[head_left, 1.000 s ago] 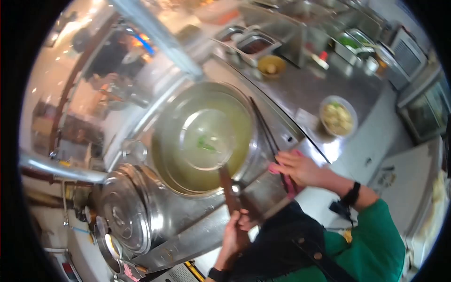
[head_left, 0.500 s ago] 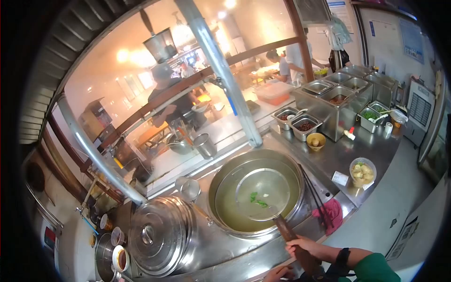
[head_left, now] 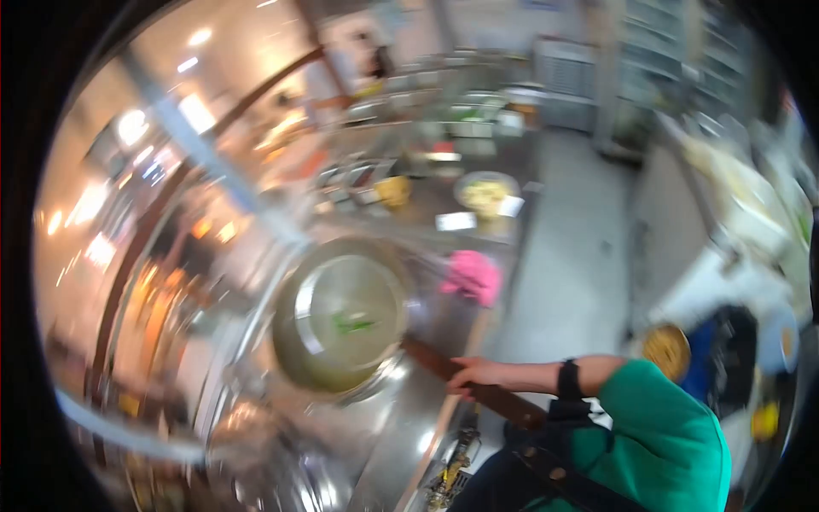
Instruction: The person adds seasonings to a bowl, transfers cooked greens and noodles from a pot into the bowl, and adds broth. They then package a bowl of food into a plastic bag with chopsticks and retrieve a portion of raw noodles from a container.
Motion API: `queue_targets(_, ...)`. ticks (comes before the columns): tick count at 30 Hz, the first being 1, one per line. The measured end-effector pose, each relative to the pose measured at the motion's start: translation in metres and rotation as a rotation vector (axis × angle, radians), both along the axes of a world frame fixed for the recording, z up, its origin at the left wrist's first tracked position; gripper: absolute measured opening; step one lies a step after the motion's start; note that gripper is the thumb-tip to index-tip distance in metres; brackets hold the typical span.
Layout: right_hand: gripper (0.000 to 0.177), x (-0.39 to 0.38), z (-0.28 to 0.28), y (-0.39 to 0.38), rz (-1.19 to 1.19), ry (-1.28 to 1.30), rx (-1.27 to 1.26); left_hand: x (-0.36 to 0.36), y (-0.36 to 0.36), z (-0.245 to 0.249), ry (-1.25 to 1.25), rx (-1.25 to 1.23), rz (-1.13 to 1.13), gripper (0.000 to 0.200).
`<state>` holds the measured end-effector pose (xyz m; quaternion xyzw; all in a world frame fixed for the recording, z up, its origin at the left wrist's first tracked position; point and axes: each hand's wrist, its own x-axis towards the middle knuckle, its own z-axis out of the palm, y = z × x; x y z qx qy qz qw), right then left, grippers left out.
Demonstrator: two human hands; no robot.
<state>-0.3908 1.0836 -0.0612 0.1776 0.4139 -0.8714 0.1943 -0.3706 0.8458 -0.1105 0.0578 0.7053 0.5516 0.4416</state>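
Note:
My right hand (head_left: pixel 474 375) is wrapped round the brown wooden handle (head_left: pixel 437 361) of a large round strainer (head_left: pixel 380 286). The strainer's bowl rests in a big steel pot (head_left: pixel 300 369) of cloudy liquid. A few green leaves (head_left: pixel 351 324) show inside the strainer. My left hand is out of view. The whole picture is smeared by head motion.
A pink cloth (head_left: pixel 473 277) lies on the counter by the pot. Beyond it stand a plastic bowl of pale food (head_left: pixel 486 196), a white card (head_left: pixel 455 222) and a yellow bowl (head_left: pixel 393 192). Steel containers line the back. To the right runs a grey floor aisle (head_left: pixel 563 247).
The camera view has swung to the right, bringing the aisle and right-hand side into sight. My right hand stays on the strainer handle. My left hand has dropped out of view.

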Motion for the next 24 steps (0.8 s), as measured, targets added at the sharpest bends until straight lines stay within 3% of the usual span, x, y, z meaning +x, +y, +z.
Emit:
queue_targets(1,0.050,0.010,-0.008,0.005,0.071,0.082,-0.158,-0.002,0.007,-0.006,0.019,-0.013,-0.055,0.041)
queue_targets(4,0.047,0.066,0.013,0.019,-0.086,0.089,-0.228,0.006,0.036,-0.026,0.047,-0.045,-0.240,0.041)
queue_targets(9,0.044,0.208,0.032,0.068,-0.462,0.181,-0.050,0.035,0.070,-0.059,0.111,-0.139,-0.489,0.041)
queue_targets(11,0.056,0.286,0.040,0.086,-0.642,0.141,0.023,0.054,0.087,-0.064,0.149,-0.169,-0.578,0.041)
queue_targets(12,0.065,0.325,0.036,0.091,-0.786,-0.022,0.195,0.063,0.092,-0.068,0.157,-0.183,-0.615,0.041)
queue_targets(13,0.075,0.363,0.032,0.092,-0.880,-0.002,0.284,0.072,0.095,-0.073,0.163,-0.196,-0.658,0.041)
queue_targets(15,0.068,0.437,0.039,0.085,-1.071,-0.326,0.728,0.089,0.101,-0.082,0.186,-0.228,-0.732,0.041)
queue_targets(16,0.067,0.486,-0.014,0.091,-1.061,-0.248,1.543,0.098,0.102,-0.086,0.196,-0.240,-0.767,0.041)
queue_targets(17,0.066,0.510,-0.008,0.086,-1.135,-0.454,1.691,0.106,0.102,-0.090,0.211,-0.254,-0.800,0.041)
queue_targets(18,0.064,0.529,0.012,0.083,-1.167,-0.693,1.457,0.114,0.104,-0.095,0.223,-0.268,-0.827,0.041)
queue_targets(20,0.066,0.586,-0.033,0.101,-1.091,-1.039,1.659,0.129,0.101,-0.102,0.246,-0.295,-0.878,0.041)
queue_targets(22,0.063,0.627,-0.048,0.120,-0.984,-1.205,1.719,0.141,0.099,-0.108,0.267,-0.308,-0.930,0.041)
queue_targets(24,0.055,0.655,-0.046,0.123,-1.028,-1.251,1.767,0.149,0.095,-0.113,0.286,-0.312,-0.958,0.041)
